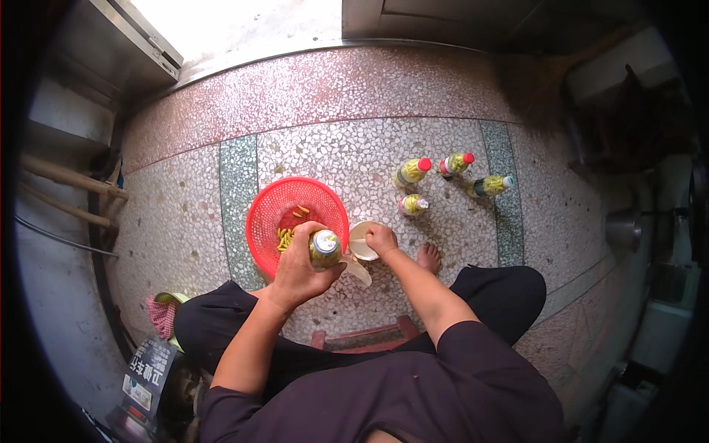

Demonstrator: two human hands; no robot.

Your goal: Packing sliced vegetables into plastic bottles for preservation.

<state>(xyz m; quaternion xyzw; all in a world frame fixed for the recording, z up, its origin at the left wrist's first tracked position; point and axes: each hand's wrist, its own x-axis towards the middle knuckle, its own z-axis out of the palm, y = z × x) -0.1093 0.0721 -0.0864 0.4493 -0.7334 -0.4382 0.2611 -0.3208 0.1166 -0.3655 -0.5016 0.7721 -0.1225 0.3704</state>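
A clear bottle [324,259] packed with yellow-green peppers is gripped in my left hand [294,274], its white mouth facing up. Something yellow-green shows at that mouth. My right hand [382,240] is closed over a white tub [363,256] on the floor, and a thin pale utensil [356,240] reaches from the fist into it; its far end is unclear. Beside the bottle lies a translucent pale piece [359,272], possibly plastic. Left of the tub, partly under my left hand, sits a red plastic colander [260,207] with loose yellow-green peppers [286,237] at the bottom.
Several filled bottles stand to the right: two red-capped bottles [411,173] [455,164], one white-capped bottle [487,186] and a shorter bottle [411,205]. A red wooden stool [363,338] is beneath me. Wooden handles [72,177] lean at the left wall. The doorway [260,27] is ahead.
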